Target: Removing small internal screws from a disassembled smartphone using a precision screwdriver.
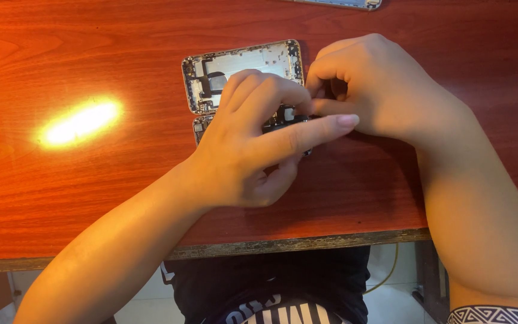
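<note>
— Hands first: how many, and whose?

— Two, both the person's own. The left hand (253,144) lies over the middle of the opened phone housing (241,72), fingers curled down onto it and the forefinger stretched out to the right. The right hand (373,90) is bunched just beside it, thumb and fingertips pinched together at a small dark part (283,120) between the two hands.

— Does either one have a firm hold?

— The right pinches close at that dark part; the left presses on it and on the housing. How far the left palm closes underneath I cannot tell, since the fingers hide it.

— And the phone pieces, counted?

— One metal back shell, lying flat on the red-brown wooden table (91,198), its silver inside facing up, upper half showing and lower half under the left hand. One more flat device edge (343,3) peeks in at the top rim of the view, well apart from the hands.

— Anything else?

— One bright patch of reflected light (79,123) on the wood to the left, and a yellow cable (388,273) on the floor below the table edge.
</note>
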